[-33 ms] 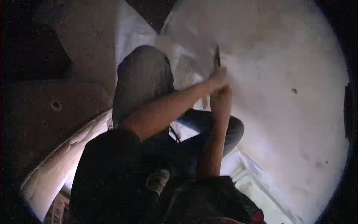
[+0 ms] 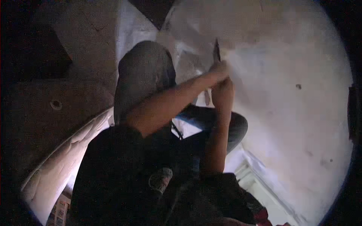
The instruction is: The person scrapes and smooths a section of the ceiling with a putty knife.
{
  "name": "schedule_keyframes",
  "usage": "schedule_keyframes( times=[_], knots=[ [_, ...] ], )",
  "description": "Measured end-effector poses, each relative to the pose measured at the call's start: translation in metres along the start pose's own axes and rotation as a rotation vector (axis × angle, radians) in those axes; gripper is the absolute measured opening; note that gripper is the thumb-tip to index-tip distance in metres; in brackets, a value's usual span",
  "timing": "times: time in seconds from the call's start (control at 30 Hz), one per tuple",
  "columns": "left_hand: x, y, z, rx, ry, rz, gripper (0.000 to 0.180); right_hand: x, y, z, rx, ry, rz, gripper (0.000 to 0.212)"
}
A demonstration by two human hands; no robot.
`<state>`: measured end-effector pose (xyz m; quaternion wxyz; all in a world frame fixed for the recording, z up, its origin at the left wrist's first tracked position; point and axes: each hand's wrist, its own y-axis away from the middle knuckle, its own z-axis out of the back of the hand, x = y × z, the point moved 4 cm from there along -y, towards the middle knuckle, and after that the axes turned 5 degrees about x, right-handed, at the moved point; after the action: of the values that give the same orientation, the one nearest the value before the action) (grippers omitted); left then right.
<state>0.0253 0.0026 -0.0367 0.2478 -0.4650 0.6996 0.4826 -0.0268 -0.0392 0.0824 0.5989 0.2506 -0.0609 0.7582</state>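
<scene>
My left hand (image 2: 221,69) reaches across from the left and is closed around the lower end of a dark narrow pointed tool (image 2: 216,50), whose tip points up and away from me. It looks thin like a blade, but its exact kind is too dim to tell. Directly below, touching the left hand, is my right hand (image 2: 223,90), its fingers curled closed. What it grips, if anything, is hidden. Both hands are in front of a pale, stained surface (image 2: 279,113), with blurred shadows beside the tool.
My raised left knee (image 2: 145,71) stands left of the hands, with my right knee (image 2: 237,130) below them. A dark panel with a round spot (image 2: 55,104) lies at left, above a pale creased edge (image 2: 71,148). White ridged trim (image 2: 260,188) runs along the lower right.
Both hands and the tool sit slightly higher in the picture, the tool's tip a little further left. The knees have shifted up a little too. The grip looks the same.
</scene>
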Motion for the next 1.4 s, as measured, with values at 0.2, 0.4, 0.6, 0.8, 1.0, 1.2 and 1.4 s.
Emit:
schedule_keyframes(
  times=[0.2,0.4,0.6,0.8,1.0,1.2,1.4],
  knots=[
    [0.016,-0.037,0.019,-0.024,-0.103,-0.092,0.059,-0.011,-0.002,-0.012,0.017,-0.055,-0.026,0.031],
    [0.017,-0.008,-0.003,0.043,0.017,0.076,0.06,-0.019,0.002,-0.016,0.026,-0.006,-0.06,0.031],
    [0.0,0.006,0.003,0.095,0.029,0.059,0.056,-0.012,0.001,-0.018,0.058,0.093,-0.041,0.031],
    [0.008,0.003,0.0,0.117,0.003,0.05,0.052,-0.005,0.005,-0.019,0.084,-0.108,0.074,0.03],
    [-0.012,0.0,0.024,-0.075,-0.138,-0.061,0.049,-0.012,-0.01,-0.028,0.103,-0.17,0.062,0.033],
    [-0.011,-0.014,0.036,-0.128,-0.217,-0.072,0.047,-0.006,-0.023,-0.032,0.06,-0.06,0.073,0.033],
    [0.018,-0.035,0.026,-0.207,0.033,-0.108,0.025,-0.012,-0.016,-0.032,0.026,-0.043,0.026,0.034]
  ],
)
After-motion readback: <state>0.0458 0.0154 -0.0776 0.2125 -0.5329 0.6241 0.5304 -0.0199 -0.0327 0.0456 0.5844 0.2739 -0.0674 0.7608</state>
